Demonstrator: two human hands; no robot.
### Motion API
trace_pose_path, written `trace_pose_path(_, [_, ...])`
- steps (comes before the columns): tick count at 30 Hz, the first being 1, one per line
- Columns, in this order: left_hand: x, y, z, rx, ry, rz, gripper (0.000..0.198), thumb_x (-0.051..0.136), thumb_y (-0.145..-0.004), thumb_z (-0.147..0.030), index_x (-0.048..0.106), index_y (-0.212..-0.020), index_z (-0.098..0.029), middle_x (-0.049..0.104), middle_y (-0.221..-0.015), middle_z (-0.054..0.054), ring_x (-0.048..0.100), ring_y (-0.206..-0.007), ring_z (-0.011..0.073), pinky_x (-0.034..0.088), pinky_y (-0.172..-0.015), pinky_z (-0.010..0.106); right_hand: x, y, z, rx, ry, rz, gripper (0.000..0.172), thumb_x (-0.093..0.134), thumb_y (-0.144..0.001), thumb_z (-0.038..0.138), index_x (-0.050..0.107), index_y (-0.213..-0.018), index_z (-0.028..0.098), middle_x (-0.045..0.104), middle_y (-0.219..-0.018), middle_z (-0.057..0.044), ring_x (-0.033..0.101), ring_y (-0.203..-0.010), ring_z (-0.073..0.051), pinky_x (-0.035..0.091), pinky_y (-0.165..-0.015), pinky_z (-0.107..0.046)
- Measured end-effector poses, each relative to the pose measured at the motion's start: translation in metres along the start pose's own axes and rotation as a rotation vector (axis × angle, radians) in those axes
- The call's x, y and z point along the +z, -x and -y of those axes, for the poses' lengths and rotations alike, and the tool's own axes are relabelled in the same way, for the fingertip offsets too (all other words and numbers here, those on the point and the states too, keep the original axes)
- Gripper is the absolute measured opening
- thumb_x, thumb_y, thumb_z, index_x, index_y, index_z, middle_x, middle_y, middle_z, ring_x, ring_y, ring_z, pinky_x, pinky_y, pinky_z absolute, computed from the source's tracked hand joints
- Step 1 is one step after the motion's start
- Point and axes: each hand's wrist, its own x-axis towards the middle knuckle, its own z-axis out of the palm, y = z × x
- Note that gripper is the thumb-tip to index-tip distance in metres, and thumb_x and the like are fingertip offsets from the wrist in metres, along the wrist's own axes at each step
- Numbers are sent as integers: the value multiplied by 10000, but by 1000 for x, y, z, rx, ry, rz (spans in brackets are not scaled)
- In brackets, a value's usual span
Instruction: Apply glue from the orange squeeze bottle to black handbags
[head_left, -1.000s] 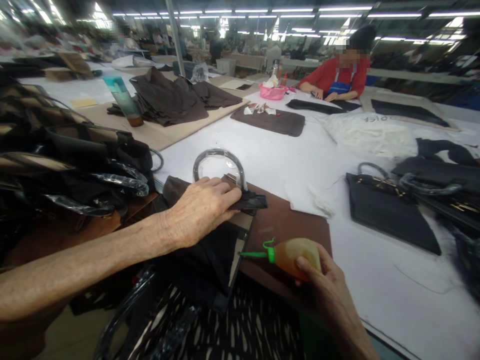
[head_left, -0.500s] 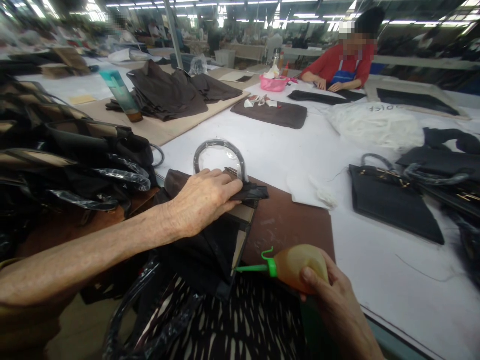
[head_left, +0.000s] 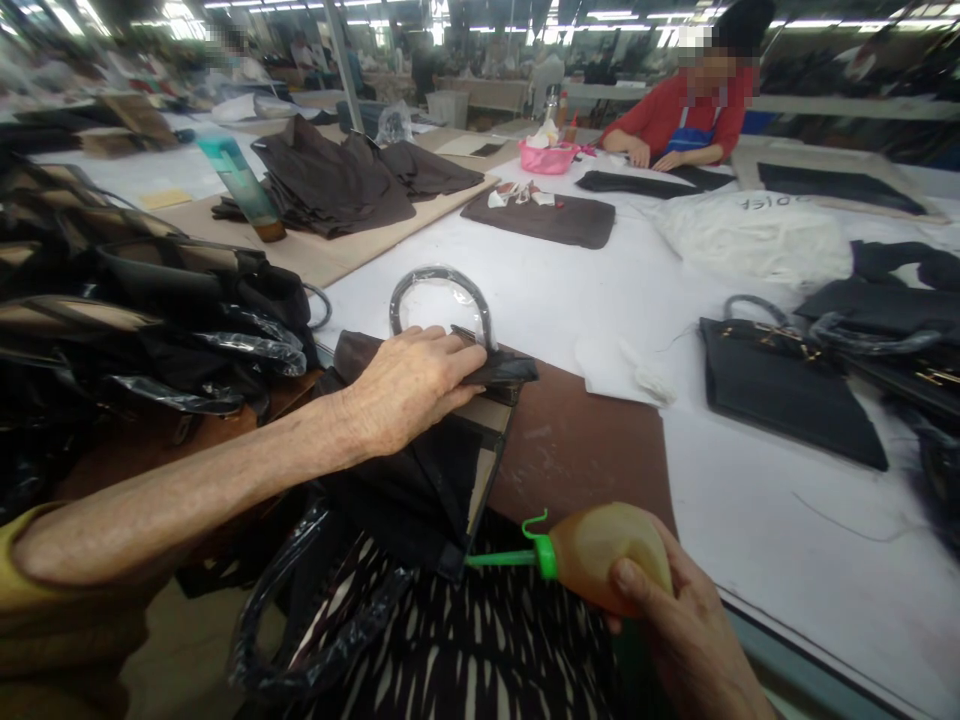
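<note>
My left hand (head_left: 424, 380) is closed on the upper edge of a black handbag (head_left: 405, 505), which lies partly over the table edge with a tan strip of its inside showing. One wrapped loop handle (head_left: 441, 275) stands up beyond my fingers; another wrapped handle (head_left: 281, 640) hangs toward my lap. In my right hand (head_left: 675, 590) is a squeeze bottle (head_left: 611, 555) of amber liquid with a green nozzle. The nozzle tip is at the bag's lower right corner; I cannot tell whether it touches. Under the bag is a brown sheet (head_left: 585, 450).
Several black bags with wrapped handles (head_left: 150, 300) are heaped at the left. Another black handbag (head_left: 787, 395) lies at the right near a white plastic bag (head_left: 757, 240). A teal-lidded bottle (head_left: 244, 190) stands at the back left. Across the table a person in red (head_left: 675, 120) handles dark pieces.
My right hand has moved the bottle slightly down, and the nozzle tip has slid along the bag's side edge to its lower corner. My left hand keeps its hold on the bag.
</note>
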Motion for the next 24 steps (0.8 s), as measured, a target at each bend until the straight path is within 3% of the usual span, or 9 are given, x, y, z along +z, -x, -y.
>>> trace_pose_path(8, [1,0,1,15,-21,-13,198,473,-898,-305,578,-965,-151,611,-845,57,536,-798,190,420,-698,297,7,11,0,4,-83,-6,441,716,-670,474,587,-963,171,580,-678,-12,454,-521,-133,383,-405,-197])
trace_pose_path(15, [1,1,-1,7,-19,-14,215,481,-896,-309,582,-1000,-150,621,-867,56,543,-814,192,421,-695,297,7,4,0,-5,-37,-105,475,705,-693,475,568,-1033,173,612,-774,-39,518,-654,-181,433,-463,-208])
trace_pose_path(21, [2,1,0,16,-13,-29,221,481,-895,-314,581,-1002,-149,625,-873,59,545,-809,189,422,-683,293,7,9,-1,8,-62,-63,451,717,-673,473,585,-975,166,594,-687,-20,470,-521,-144,399,-414,-211])
trace_pose_path(24, [4,2,1,21,-17,-36,226,471,-900,-318,576,-1013,-153,624,-886,58,544,-818,191,423,-694,296,6,11,-3,26,-104,-107,456,732,-657,467,590,-966,164,591,-683,-16,472,-506,-140,393,-405,-210])
